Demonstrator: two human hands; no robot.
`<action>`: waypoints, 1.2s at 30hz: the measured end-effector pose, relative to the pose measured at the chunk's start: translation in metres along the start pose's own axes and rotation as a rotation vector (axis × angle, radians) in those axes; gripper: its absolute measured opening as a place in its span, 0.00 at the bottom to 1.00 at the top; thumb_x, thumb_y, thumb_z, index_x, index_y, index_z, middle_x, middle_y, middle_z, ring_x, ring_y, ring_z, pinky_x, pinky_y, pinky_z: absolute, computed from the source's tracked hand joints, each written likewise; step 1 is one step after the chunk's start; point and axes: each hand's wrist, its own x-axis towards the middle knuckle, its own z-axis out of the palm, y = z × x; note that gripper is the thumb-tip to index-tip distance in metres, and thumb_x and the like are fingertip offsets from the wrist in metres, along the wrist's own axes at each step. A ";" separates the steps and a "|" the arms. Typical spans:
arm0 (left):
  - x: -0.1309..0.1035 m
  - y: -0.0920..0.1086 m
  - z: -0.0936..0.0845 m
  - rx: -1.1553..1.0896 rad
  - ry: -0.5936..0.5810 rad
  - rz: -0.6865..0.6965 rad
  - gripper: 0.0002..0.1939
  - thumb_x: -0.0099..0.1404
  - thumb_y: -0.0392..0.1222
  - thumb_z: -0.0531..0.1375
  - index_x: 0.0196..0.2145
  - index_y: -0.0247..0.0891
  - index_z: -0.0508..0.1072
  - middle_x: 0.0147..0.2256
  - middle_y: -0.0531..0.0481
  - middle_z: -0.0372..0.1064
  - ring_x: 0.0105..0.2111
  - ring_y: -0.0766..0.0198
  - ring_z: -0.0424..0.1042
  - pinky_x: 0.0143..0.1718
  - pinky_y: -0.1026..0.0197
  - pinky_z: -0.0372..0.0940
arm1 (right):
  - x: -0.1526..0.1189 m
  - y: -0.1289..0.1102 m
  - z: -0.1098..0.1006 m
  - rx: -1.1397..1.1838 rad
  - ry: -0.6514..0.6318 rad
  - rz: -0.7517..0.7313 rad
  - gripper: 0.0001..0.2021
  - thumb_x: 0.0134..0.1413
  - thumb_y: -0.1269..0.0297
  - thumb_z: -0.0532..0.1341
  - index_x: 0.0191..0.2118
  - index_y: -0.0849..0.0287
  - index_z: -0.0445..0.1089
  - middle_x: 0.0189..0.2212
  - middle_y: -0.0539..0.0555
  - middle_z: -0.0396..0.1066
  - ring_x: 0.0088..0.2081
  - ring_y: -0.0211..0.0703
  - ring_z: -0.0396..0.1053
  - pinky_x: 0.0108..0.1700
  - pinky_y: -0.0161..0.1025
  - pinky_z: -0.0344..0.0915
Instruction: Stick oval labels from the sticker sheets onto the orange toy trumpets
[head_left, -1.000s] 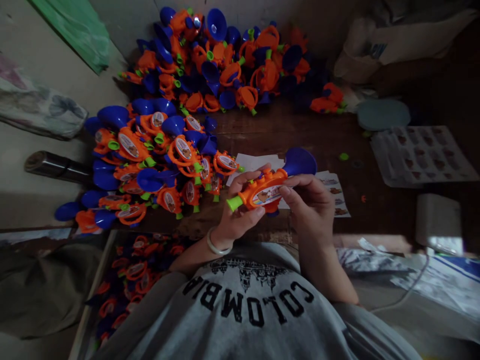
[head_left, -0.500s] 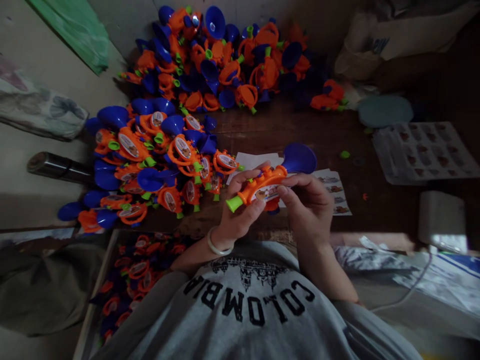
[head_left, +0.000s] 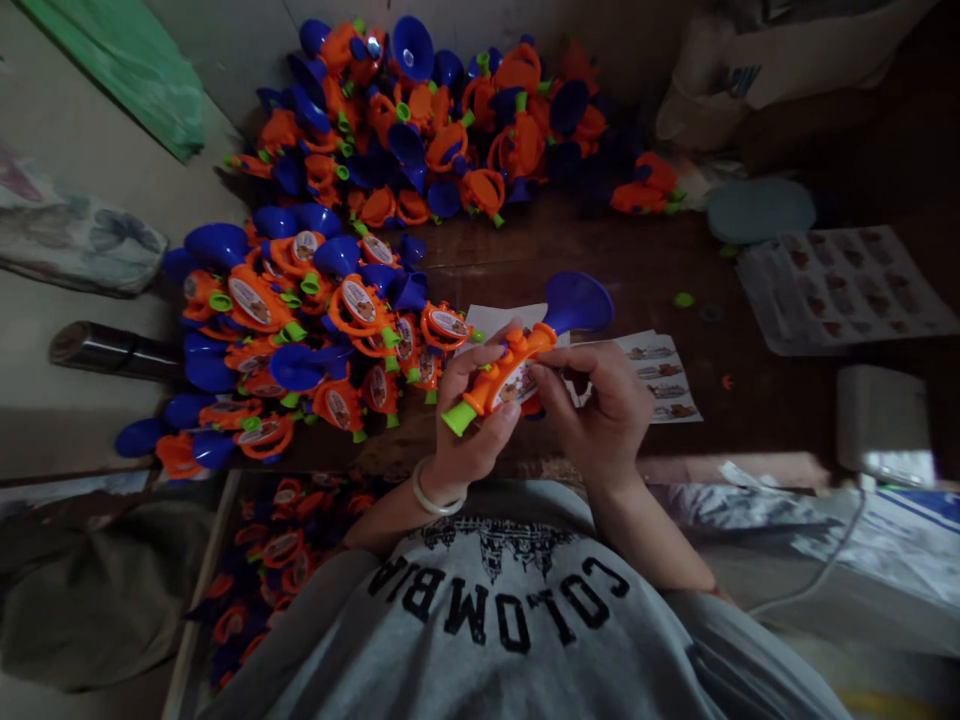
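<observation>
A toy trumpet [head_left: 496,384] with an orange body, a green mouthpiece and a blue bell is held above the table in front of my chest. My left hand [head_left: 472,425] is wrapped round its mouthpiece end, thumb on the oval sticker. My right hand [head_left: 604,410] is closed at the bell end, thumb and index finger pinched on the sticker's right edge. Beneath and behind the hands lie a white sheet [head_left: 504,320] and a sheet of stickers [head_left: 664,380]. Trumpets bearing oval stickers [head_left: 358,302] are heaped to the left of my hands.
More trumpets [head_left: 517,140] are piled along the wall. On the right are sticker sheets [head_left: 862,280], a pale blue lid-like object [head_left: 761,210] and a white box [head_left: 885,425] with a cable. A dark bottle [head_left: 116,350] lies left; a trumpet-filled container [head_left: 277,545] stands below the table edge.
The held trumpet has moved slightly left and tilted more, its mouthpiece lower. My right hand has shifted left, its thumb and index finger now pinched at the sticker edge. The view has shifted a little.
</observation>
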 end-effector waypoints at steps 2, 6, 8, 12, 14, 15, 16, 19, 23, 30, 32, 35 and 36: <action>-0.002 0.001 -0.001 0.024 -0.004 0.004 0.22 0.73 0.43 0.62 0.62 0.52 0.66 0.68 0.48 0.66 0.71 0.51 0.64 0.72 0.42 0.63 | 0.001 0.010 0.000 -0.142 0.106 -0.031 0.22 0.61 0.58 0.70 0.59 0.50 0.69 0.51 0.59 0.72 0.42 0.47 0.74 0.42 0.48 0.75; 0.007 0.011 -0.023 0.287 0.061 0.132 0.20 0.73 0.44 0.62 0.61 0.51 0.67 0.66 0.46 0.68 0.70 0.51 0.66 0.69 0.43 0.67 | 0.000 0.035 -0.010 -0.277 0.149 0.020 0.45 0.61 0.51 0.69 0.75 0.45 0.44 0.68 0.68 0.53 0.60 0.64 0.69 0.48 0.58 0.75; 0.024 0.024 -0.053 0.579 0.179 0.309 0.21 0.73 0.43 0.62 0.61 0.50 0.67 0.68 0.46 0.66 0.70 0.50 0.65 0.71 0.41 0.65 | -0.004 0.047 -0.018 -0.285 0.040 0.032 0.39 0.63 0.52 0.67 0.74 0.45 0.49 0.66 0.66 0.56 0.63 0.66 0.66 0.54 0.61 0.74; 0.066 0.054 -0.138 1.182 0.270 0.455 0.24 0.71 0.46 0.64 0.63 0.50 0.70 0.72 0.46 0.58 0.76 0.46 0.52 0.78 0.37 0.48 | -0.028 0.077 -0.043 -0.389 -0.256 0.047 0.25 0.68 0.54 0.62 0.67 0.51 0.63 0.60 0.66 0.67 0.62 0.65 0.68 0.64 0.65 0.67; 0.081 0.060 -0.179 1.349 0.229 0.322 0.28 0.68 0.48 0.67 0.64 0.52 0.70 0.74 0.49 0.55 0.77 0.45 0.47 0.80 0.36 0.40 | -0.047 0.097 -0.060 -0.477 -0.464 0.029 0.25 0.68 0.52 0.60 0.65 0.52 0.65 0.61 0.67 0.69 0.62 0.68 0.69 0.63 0.67 0.68; 0.085 0.059 -0.196 1.390 0.175 0.247 0.30 0.66 0.50 0.69 0.64 0.52 0.71 0.75 0.48 0.52 0.78 0.43 0.43 0.79 0.33 0.37 | -0.057 0.108 -0.069 -0.530 -0.567 0.010 0.26 0.67 0.51 0.60 0.66 0.52 0.64 0.63 0.68 0.67 0.64 0.70 0.68 0.61 0.68 0.69; 0.088 0.057 -0.210 1.413 0.115 0.176 0.33 0.63 0.53 0.71 0.63 0.51 0.72 0.75 0.47 0.51 0.79 0.39 0.40 0.79 0.30 0.33 | -0.067 0.118 -0.079 -0.590 -0.643 -0.010 0.27 0.65 0.51 0.61 0.66 0.53 0.64 0.64 0.69 0.67 0.64 0.72 0.67 0.59 0.69 0.71; 0.088 0.049 -0.232 1.420 0.023 0.043 0.40 0.56 0.62 0.74 0.62 0.47 0.74 0.76 0.42 0.49 0.78 0.32 0.35 0.76 0.23 0.28 | -0.092 0.144 -0.103 -0.771 -0.823 -0.056 0.28 0.62 0.59 0.62 0.67 0.50 0.64 0.68 0.66 0.67 0.64 0.73 0.69 0.51 0.69 0.75; 0.081 0.049 -0.221 1.356 0.044 0.072 0.45 0.55 0.68 0.73 0.65 0.46 0.71 0.77 0.40 0.47 0.79 0.33 0.33 0.76 0.25 0.31 | -0.105 0.165 -0.119 -0.789 -0.876 -0.188 0.21 0.62 0.68 0.59 0.60 0.56 0.72 0.60 0.65 0.75 0.59 0.65 0.75 0.51 0.58 0.78; 0.050 0.038 -0.145 1.244 0.006 0.379 0.34 0.67 0.53 0.69 0.68 0.48 0.68 0.76 0.43 0.51 0.78 0.41 0.41 0.77 0.30 0.42 | -0.104 0.178 -0.129 -0.687 -0.859 -0.422 0.19 0.62 0.67 0.59 0.56 0.57 0.76 0.54 0.64 0.80 0.55 0.62 0.78 0.50 0.54 0.79; 0.035 0.024 -0.120 1.182 -0.106 0.419 0.32 0.70 0.48 0.67 0.69 0.48 0.66 0.74 0.41 0.54 0.77 0.43 0.47 0.75 0.32 0.53 | -0.102 0.175 -0.132 -0.691 -0.864 -0.466 0.20 0.61 0.71 0.58 0.56 0.57 0.76 0.52 0.63 0.81 0.52 0.59 0.79 0.48 0.52 0.80; 0.012 0.002 -0.087 1.040 -0.297 0.364 0.26 0.73 0.42 0.63 0.66 0.44 0.68 0.70 0.38 0.63 0.74 0.48 0.58 0.69 0.37 0.66 | -0.099 0.163 -0.134 -0.734 -0.893 -0.468 0.24 0.57 0.79 0.56 0.57 0.58 0.76 0.50 0.61 0.82 0.47 0.55 0.79 0.49 0.49 0.79; 0.004 -0.005 -0.077 1.005 -0.346 0.345 0.23 0.73 0.42 0.63 0.64 0.42 0.70 0.69 0.36 0.65 0.73 0.48 0.60 0.68 0.38 0.68 | -0.097 0.158 -0.134 -0.748 -0.905 -0.447 0.26 0.57 0.80 0.56 0.58 0.58 0.76 0.50 0.60 0.82 0.48 0.55 0.79 0.50 0.48 0.79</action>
